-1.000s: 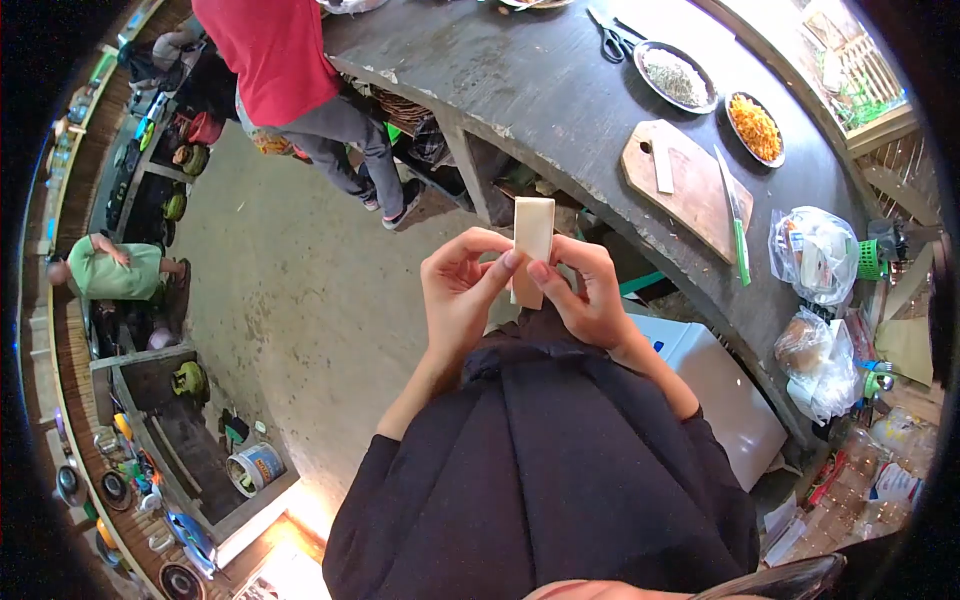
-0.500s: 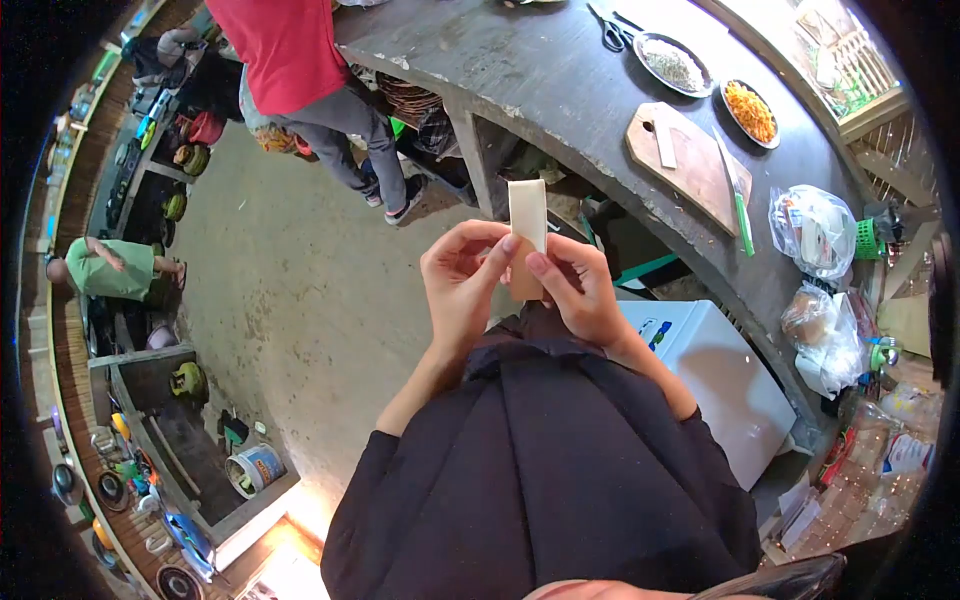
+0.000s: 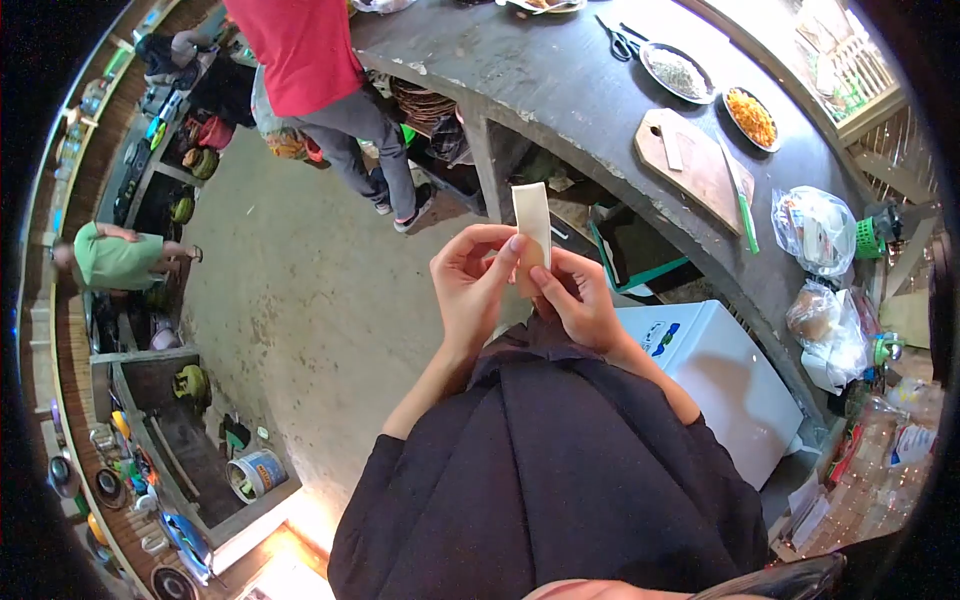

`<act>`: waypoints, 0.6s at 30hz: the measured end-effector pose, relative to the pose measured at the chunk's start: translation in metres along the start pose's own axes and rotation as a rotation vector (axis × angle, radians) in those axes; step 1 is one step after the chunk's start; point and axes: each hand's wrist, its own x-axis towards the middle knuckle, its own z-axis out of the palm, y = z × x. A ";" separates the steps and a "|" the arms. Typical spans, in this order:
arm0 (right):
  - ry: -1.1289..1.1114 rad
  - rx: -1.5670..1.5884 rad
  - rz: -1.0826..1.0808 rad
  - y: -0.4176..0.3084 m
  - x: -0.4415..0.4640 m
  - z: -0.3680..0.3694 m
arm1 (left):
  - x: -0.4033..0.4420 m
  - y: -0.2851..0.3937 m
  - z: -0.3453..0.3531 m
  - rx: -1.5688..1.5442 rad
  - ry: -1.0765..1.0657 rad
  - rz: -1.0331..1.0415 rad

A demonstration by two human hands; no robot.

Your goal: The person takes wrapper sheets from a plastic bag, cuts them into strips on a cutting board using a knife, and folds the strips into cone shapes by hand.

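Observation:
Between my two hands stands a flat, cream-coloured folded strip (image 3: 532, 215), upright in front of my body; its material is unclear. My left hand (image 3: 473, 280) pinches the strip's left edge with thumb and fingertips. At the lower right side, my right hand (image 3: 580, 300) grips it the same way, thumb on its face. On the worktop, a wooden cutting board (image 3: 700, 190) carries a similar pale strip (image 3: 673, 153). A knife with a green handle (image 3: 747, 222) lies across the board's right edge.
The dark worktop (image 3: 560, 100) curves along my right, bearing scissors (image 3: 617, 40), a plate of orange shreds (image 3: 750, 120), a plate of pale shreds (image 3: 678, 72) and plastic bags (image 3: 815, 230). A white box (image 3: 710, 380) is beside me. Two people stand ahead (image 3: 300, 60) and left (image 3: 120, 258).
The view has shifted slightly. Both hands still pinch the strip, with my right thumb a little lower on it. The person at the left has moved an arm and turned somewhat.

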 end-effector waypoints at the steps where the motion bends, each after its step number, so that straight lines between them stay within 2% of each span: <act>1: -0.006 0.002 0.001 0.004 0.000 0.000 | -0.001 0.002 -0.002 0.011 0.007 -0.002; 8: -0.041 -0.123 -0.013 0.011 0.006 0.000 | -0.002 -0.003 -0.017 -0.047 0.032 0.048; 10: -0.055 -0.133 -0.012 0.006 0.008 0.000 | 0.001 0.005 -0.008 -0.108 0.019 0.002; 12: -0.078 -0.302 -0.102 0.004 0.011 -0.001 | 0.001 0.007 -0.007 -0.167 0.008 -0.048; 13: -0.075 -0.302 -0.098 0.004 0.012 -0.002 | 0.001 0.006 -0.009 -0.086 -0.038 -0.079; 15: -0.097 -0.421 -0.263 0.004 0.014 -0.006 | 0.004 0.003 -0.014 0.004 -0.086 -0.119; 18: -0.120 -0.481 -0.296 0.004 0.019 -0.017 | 0.011 0.003 -0.014 0.033 -0.048 -0.089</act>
